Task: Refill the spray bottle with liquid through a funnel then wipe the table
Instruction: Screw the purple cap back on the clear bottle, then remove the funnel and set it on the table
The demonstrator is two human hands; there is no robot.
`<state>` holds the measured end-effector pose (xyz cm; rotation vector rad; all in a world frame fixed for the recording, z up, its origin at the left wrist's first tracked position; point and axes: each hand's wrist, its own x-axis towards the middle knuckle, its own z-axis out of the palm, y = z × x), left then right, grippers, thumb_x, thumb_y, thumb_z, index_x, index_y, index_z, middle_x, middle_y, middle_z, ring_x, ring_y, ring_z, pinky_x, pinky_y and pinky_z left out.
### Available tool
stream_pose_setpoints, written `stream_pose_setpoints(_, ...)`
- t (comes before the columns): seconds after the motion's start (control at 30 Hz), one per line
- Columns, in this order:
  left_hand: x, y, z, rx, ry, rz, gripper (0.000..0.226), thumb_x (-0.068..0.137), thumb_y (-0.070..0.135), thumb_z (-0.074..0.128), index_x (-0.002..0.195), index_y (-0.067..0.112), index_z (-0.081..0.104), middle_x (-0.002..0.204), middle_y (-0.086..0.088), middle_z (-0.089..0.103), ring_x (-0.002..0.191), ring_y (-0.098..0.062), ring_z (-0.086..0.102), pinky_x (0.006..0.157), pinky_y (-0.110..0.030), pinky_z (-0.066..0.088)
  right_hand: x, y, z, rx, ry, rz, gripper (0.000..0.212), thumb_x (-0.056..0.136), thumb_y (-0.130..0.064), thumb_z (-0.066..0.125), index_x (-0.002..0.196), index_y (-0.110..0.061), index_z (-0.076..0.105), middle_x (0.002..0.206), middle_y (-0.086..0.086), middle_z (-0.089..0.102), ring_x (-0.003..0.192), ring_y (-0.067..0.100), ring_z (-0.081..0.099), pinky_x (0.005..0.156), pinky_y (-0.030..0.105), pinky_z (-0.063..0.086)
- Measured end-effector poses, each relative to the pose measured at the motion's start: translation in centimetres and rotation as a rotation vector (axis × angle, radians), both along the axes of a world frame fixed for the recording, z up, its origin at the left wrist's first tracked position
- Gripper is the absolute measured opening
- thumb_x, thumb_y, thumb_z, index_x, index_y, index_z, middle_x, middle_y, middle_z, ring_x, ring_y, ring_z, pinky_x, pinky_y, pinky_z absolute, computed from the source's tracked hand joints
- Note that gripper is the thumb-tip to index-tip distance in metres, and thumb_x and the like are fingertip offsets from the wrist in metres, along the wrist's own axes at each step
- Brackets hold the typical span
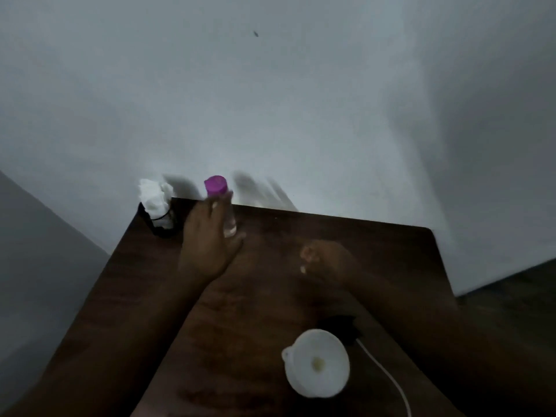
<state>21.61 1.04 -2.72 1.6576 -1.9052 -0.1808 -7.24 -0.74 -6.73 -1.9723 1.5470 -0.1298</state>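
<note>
A clear bottle with a purple cap (215,185) stands near the far edge of the dark wooden table (270,299). My left hand (207,245) is wrapped around its body. My right hand (328,260) hovers over the table's middle, motion-blurred, fingers curled, with nothing seen in it. A white funnel (316,363) stands upright near the front, seen from above, with a yellowish spot in its neck. Whatever is under the funnel is hidden. A black spray head (341,325) with a white dip tube (388,377) lies just behind and to the right of the funnel.
A black mesh holder stuffed with white tissues (156,206) stands at the table's far left corner, against the white wall (270,100). The table's right edge drops to a dark floor (511,296).
</note>
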Motion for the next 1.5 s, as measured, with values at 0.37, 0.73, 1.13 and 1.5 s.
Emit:
stream_pose_setpoints(0.37,-8.1,17.9,-0.2,0.291,0.527,-0.319,0.019,0.103,0.03,0.055,0.116,0.035,0.068,0.111,0.017,0.069,0.105,-0.006,0.067,0.089,-0.025,0.054,-7.2,16.3,-1.5,-0.273,-0.388,-0.273,0.034,0.089,-0.007,0.069,0.106,-0.037,0.066,0.11,-0.023,0.063,0.105,-0.011,0.057,0.093,0.01,0.043)
stream_pose_setpoints(0.73,-8.1,20.8,-2.3,0.166,0.206,-0.292,0.037,0.088,0.039,0.058,0.123,0.031,0.066,0.124,0.016,0.062,0.114,-0.001,0.06,0.091,-0.03,0.055,-6.3,21.1,1.3,-0.475,-0.39,0.101,0.021,0.09,-0.036,0.067,0.111,-0.034,0.069,0.139,-0.017,0.052,0.128,0.003,0.052,0.1,0.031,0.051)
stream_pose_setpoints(1.13,-8.7,21.5,-0.9,-0.074,0.188,-0.242,0.029,0.092,0.022,0.06,0.118,0.023,0.072,0.123,0.011,0.071,0.113,-0.002,0.065,0.094,-0.019,0.053,-5.8,22.5,3.2,-0.653,-0.44,0.01,0.03,0.1,-0.045,0.05,0.11,-0.027,0.07,0.134,-0.016,0.056,0.128,-0.015,0.043,0.107,0.01,0.037)
stream_pose_setpoints(1.5,-9.4,17.3,0.5,-0.032,0.339,-0.139,0.019,0.091,0.012,0.075,0.104,0.025,0.076,0.103,0.022,0.072,0.094,0.007,0.068,0.08,-0.016,0.055,-5.3,19.5,6.8,-0.423,-0.604,-0.161,0.029,0.088,-0.016,0.074,0.113,-0.031,0.072,0.122,-0.015,0.068,0.114,0.001,0.063,0.096,0.015,0.048)
